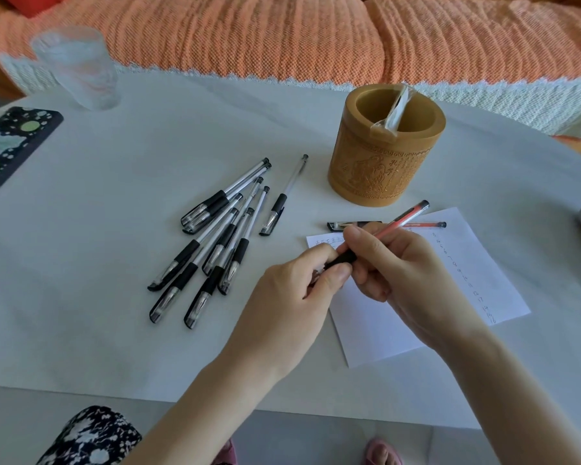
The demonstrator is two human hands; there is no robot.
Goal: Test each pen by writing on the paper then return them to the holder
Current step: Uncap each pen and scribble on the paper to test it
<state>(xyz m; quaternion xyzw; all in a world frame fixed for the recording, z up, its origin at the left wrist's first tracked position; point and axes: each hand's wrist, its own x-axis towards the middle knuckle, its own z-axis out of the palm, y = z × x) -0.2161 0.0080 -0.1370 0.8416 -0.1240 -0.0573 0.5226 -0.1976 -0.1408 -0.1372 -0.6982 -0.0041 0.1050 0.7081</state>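
white table before orange sofa

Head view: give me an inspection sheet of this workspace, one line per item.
Surface: white table, mostly bare.
Job's things: red pen held in both hands over the paper, which has writing; second red pen lying on the paper's far edge; black pens piled left; wooden holder holds only a clear wrapped item.
Clutter: glass, patterned phone case.
Grippers: left hand at the pen's tip end; right hand grips the barrel.
Cables: nothing seen.
Surroundings: orange sofa cover behind.
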